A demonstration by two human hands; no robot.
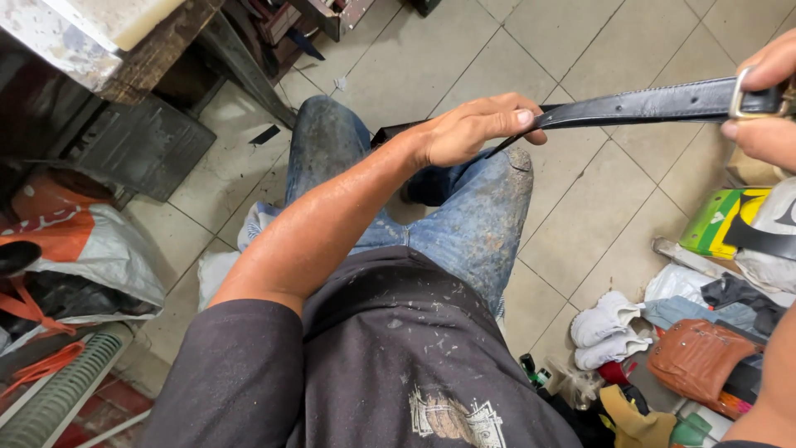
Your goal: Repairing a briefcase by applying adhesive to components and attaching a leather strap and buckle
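A: Head view looks straight down over the person's lap. The black leather belt [638, 104] runs level above the tiled floor [597, 207], stretched between both hands.

B: How do the hands stand?

A: The left hand [473, 129] is closed round the strap, thumb on top and fingers curled under, just left of the belt's midpoint. The right hand [767, 99] sits at the belt's far right end, thumb and fingers pinched on the metal buckle [750, 95]. Part of that hand is cut off by the frame edge, so I can only say it seems a tight pinch.

B: And the rest of the strap?

A: Left of the left hand, a dark tail passes behind the wrist toward the knee in blue jeans [481, 207]; where it ends I can't tell.

B: How would it handle?

A: Light and pliant, I judge. It would sag unless kept taut, and the smooth face could slide through a loose grip. The buckle is the one hard part, a sure hold; elsewhere a full wrap of the fingers serves better than a pinch.

B: Anything near it?

A: Below the belt's right end lie a green box [713, 220], white shoes [609, 328] and a brown leather bag [696, 357].
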